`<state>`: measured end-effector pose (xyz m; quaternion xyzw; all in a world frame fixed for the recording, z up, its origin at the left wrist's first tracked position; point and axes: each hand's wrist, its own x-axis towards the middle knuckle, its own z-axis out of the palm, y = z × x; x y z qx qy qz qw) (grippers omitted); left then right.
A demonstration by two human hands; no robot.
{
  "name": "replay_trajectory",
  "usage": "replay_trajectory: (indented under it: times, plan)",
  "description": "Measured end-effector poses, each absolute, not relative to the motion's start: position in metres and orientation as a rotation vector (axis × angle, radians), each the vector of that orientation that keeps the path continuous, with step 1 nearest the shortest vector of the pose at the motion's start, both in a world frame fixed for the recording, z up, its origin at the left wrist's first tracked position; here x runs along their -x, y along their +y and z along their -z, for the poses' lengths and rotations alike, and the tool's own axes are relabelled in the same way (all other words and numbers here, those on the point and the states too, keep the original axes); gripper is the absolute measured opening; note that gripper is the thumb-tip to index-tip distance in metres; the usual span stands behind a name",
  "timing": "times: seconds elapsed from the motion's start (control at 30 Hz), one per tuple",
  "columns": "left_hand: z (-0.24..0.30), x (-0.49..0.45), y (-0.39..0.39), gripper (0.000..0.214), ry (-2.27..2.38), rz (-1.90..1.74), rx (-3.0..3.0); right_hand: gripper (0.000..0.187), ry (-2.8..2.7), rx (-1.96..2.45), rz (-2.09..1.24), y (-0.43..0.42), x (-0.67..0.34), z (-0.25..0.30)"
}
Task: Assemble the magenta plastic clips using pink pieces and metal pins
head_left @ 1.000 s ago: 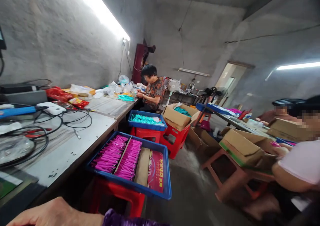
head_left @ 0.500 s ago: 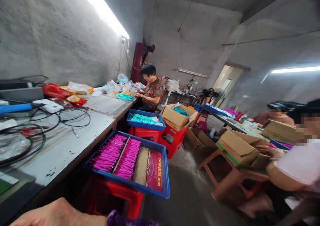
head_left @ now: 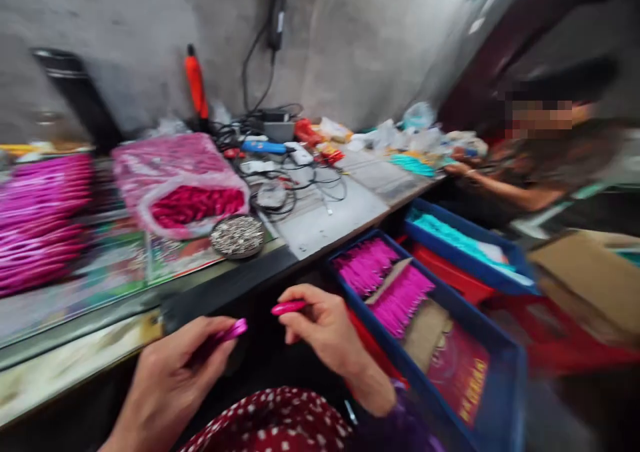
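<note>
My left hand is closed around a small magenta piece that sticks out toward the right. My right hand pinches another magenta piece between thumb and fingers, a short gap from the left one. Both hands hover in front of the table edge, above my dotted red lap. A blue tray with rows of magenta pieces sits just right of my right hand. The picture is smeared by motion.
On the table lie a pink bag of red pieces, stacked magenta pieces, a round tin of small metal parts, cables and tools. A co-worker sits at the far right beside a tray of teal pieces. Cardboard box right.
The view has swung left and down from the room to the table in front of me. Both hands are now in sight, each with a magenta piece; before only my left forearm showed.
</note>
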<state>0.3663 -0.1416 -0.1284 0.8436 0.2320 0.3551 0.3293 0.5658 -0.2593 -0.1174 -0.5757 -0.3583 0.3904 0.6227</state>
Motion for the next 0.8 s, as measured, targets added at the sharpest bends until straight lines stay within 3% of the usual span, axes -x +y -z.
replay_trajectory:
  times: [0.8]
  plan:
    - [0.130, -0.368, -0.156, 0.015, 0.630, -0.826, -2.193, 0.025, -0.885, 1.451, -0.988, -0.254, -0.557, 0.139]
